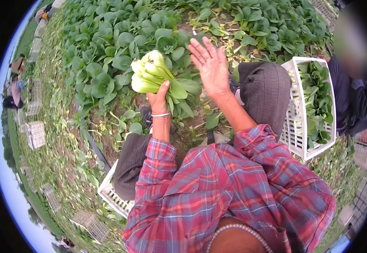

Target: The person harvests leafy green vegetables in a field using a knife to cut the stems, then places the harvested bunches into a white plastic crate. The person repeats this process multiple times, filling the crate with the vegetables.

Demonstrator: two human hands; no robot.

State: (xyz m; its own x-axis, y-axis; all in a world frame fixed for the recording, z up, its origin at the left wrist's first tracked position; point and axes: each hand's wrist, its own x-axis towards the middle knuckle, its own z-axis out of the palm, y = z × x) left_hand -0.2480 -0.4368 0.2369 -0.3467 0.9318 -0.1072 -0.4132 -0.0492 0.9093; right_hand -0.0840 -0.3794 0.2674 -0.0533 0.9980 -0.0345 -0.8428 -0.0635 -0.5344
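My left hand grips a bunch of bok choy, its pale green bases up and toward the back, its dark leaves hanging to the right. My right hand is raised beside the bunch, palm up and fingers apart, holding nothing. Leafy bok choy plants grow beyond both hands, and cut leaves lie on the soil under them.
A white plastic crate full of greens stands at my right, next to a co-worker in dark clothes. Another white crate sits by my left leg. More crates and other people are along the left field edge.
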